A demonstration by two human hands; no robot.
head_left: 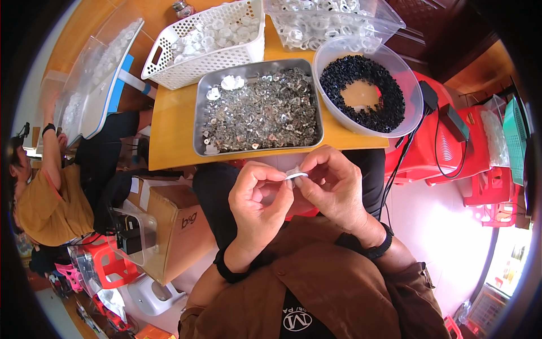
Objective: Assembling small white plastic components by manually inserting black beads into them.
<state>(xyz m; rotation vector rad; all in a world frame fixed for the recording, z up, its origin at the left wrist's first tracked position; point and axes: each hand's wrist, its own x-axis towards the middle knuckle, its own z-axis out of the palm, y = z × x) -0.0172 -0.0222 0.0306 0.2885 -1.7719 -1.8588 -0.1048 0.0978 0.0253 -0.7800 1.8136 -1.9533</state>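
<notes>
Over my lap, just off the table's front edge, a small white plastic part (294, 174) with a rounded rim is pinched between my two hands. My left hand (261, 195) grips its left side between thumb and forefinger. On the other side, the thumb and forefinger of my right hand (333, 183) hold it too. Right beyond them stands a metal tray (197, 121) full of small shiny metal pieces, with a few white parts at its far left corner. Beside it, a clear round bowl (416, 110) contains small black pieces in a ring.
A white perforated basket (164, 70) and a clear bin (389, 20), both with whitish plastic parts, stand at the back of the yellow table (175, 130). Black cables with an adapter (453, 122) hang at right. A cardboard box (180, 226) and another person (51, 198) are at left.
</notes>
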